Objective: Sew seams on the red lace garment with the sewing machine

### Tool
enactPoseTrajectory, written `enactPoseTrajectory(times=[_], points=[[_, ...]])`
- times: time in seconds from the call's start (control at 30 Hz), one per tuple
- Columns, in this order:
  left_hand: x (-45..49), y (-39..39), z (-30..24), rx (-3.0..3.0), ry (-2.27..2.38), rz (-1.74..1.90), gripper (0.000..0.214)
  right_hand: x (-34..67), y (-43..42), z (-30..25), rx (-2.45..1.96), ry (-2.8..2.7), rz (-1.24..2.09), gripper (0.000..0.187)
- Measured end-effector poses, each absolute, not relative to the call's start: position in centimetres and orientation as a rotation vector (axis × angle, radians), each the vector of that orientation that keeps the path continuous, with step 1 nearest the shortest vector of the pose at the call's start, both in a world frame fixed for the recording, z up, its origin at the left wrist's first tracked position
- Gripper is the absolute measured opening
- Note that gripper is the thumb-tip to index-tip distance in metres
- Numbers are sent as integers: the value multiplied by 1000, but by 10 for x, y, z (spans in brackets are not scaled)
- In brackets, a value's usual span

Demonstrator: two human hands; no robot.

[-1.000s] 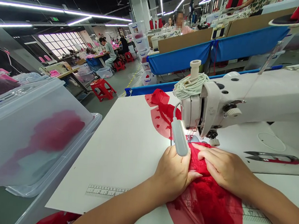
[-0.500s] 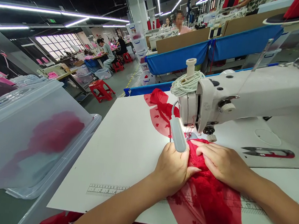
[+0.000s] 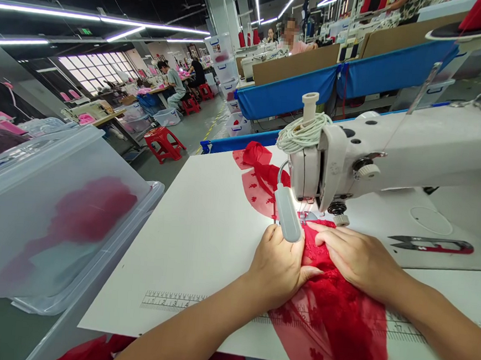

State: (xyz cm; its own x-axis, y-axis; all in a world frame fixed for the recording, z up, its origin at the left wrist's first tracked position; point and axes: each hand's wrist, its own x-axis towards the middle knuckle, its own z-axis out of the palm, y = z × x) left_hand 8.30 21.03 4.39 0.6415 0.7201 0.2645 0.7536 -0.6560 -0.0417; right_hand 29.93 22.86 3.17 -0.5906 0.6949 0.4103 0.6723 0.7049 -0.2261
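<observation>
Sheer red lace fabric runs from the front table edge up to the presser foot of a white sewing machine. My left hand is closed on the fabric's left side, its thumb lying across the cloth; a small grey lamp hides some of its fingertips. On the right side, my right hand grips the gathered lace, fingers bent and fingertips close to the presser foot. Behind the foot, more red fabric lies bunched on the white tabletop.
Black-and-red thread snips lie on the machine bed at right. A printed ruler crosses the front of the table. To the left stands a translucent plastic bin with red material inside. Co-workers sit at machines farther back, near a red stool.
Both hands keep nearly the same place on the fabric. The front end of the red cloth has shifted very slightly toward the machine, and the whole view has moved a little.
</observation>
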Motion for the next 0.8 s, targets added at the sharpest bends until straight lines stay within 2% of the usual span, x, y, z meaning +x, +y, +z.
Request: enactPoseTrajectory(times=[0.43,0.8], points=[[82,211,43,-2701,-1210,-265,65,299,229,31,-1058,-2416,20,27],[73,213,40,-2689,-1115,-347,72,297,229,35,-1042,-2419,24,28]])
